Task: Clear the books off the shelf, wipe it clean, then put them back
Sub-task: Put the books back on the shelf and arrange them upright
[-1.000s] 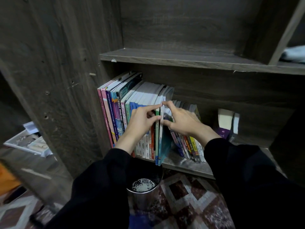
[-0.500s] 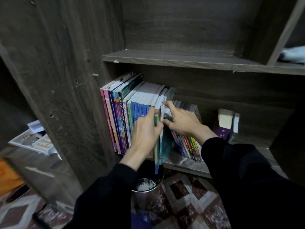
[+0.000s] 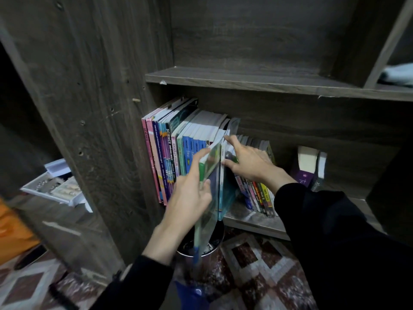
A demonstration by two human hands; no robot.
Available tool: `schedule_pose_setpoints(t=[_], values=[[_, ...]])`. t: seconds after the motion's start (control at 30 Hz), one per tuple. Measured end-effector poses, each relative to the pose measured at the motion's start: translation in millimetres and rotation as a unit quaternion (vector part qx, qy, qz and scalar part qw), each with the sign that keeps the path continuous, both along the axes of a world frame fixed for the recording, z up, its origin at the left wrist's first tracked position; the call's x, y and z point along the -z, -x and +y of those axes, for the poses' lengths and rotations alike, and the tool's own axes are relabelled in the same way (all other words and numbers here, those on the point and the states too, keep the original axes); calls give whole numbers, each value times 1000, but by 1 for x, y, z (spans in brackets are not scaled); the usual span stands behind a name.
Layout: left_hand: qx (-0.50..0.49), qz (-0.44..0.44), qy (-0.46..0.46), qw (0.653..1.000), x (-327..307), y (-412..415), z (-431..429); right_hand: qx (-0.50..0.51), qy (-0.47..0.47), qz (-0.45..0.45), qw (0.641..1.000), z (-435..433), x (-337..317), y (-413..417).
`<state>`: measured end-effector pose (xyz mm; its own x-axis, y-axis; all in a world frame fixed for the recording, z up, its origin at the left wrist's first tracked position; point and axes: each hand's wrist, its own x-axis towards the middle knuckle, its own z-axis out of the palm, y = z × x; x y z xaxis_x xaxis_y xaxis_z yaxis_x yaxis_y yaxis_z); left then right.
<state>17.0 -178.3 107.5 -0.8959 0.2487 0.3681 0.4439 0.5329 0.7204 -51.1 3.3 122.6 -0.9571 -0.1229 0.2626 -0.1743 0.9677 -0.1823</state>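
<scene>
Observation, head view. My left hand (image 3: 190, 193) grips a thin green-spined book (image 3: 207, 166): the thumb lies across its near face and the fingers are curled behind it. The book is blurred. It stands partly out of the row, tilted, top end level with the hand's fingertips and lower end hanging past the wrist, below the front edge of the shelf board (image 3: 250, 222).

Directly beneath that lower end, under the left wrist, sits a metal bin (image 3: 213, 248) on a patterned mat (image 3: 257, 265).

My right hand (image 3: 248, 162) is just right of the held book, fingers spread and fairly straight, holding nothing. Its index fingertip rests on the top edge of a teal book (image 3: 226, 193), and the thumb presses that book's face lower down. The palm lies over the tops of some small paperbacks (image 3: 260, 195), which lean on the board.

Left of the left hand, the tall books (image 3: 169, 151) stand upright against the side panel. Well right of the right hand stands a purple book (image 3: 301, 177). Far to the left, outside the unit, lies a white tray (image 3: 53, 189).
</scene>
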Motion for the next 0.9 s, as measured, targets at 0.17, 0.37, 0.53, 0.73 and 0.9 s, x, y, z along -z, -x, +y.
schedule_pose_setpoints(t=[0.17,0.37,0.53,0.73,0.9], values=[[-32,-16,18,999,-41,-21,-41,12,-1,-12,1000,2,-2,3],[-21,-60,10,998,-72,-21,-92,17,-32,-44,998,-14,-14,7],[-49,-15,23,998,-78,-26,-106,-51,-55,-5,997,-56,-29,21],[-107,36,32,993,-79,-24,-105,-98,-65,-13,993,-71,-17,31],[-101,38,6,994,-80,-27,-106,-87,-67,29,994,-65,-12,29]])
